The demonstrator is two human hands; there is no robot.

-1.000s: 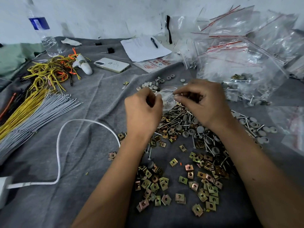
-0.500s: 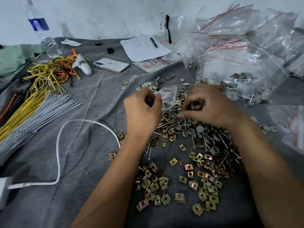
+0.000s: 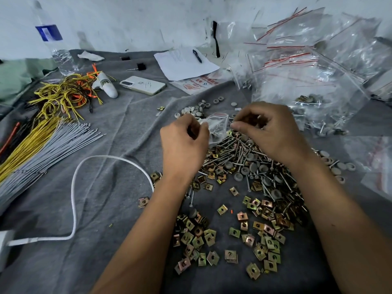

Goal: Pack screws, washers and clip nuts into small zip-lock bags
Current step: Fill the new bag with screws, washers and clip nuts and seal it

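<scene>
A small clear zip-lock bag (image 3: 217, 127) with a few parts inside is held up between my hands above the grey cloth. My left hand (image 3: 183, 145) pinches its left edge. My right hand (image 3: 269, 129) is at the bag's right edge with thumb and forefinger pinched together; what they hold is hidden. Below lies a heap of screws (image 3: 235, 152) mixed with grey washers (image 3: 245, 170). Brass clip nuts (image 3: 264, 228) are scattered nearer to me. More pale washers (image 3: 196, 110) lie just beyond the bag.
A pile of clear zip-lock bags (image 3: 307, 66) fills the back right. A phone (image 3: 142, 85), papers with a pen (image 3: 184, 63) and a water bottle (image 3: 56, 47) stand at the back. Yellow and grey wires (image 3: 38, 134) lie left, a white cable (image 3: 74, 187) loops in front.
My right hand dipped to the screw heap half a second ago and has come back up to the bag's right edge. My left hand stayed on the bag.
</scene>
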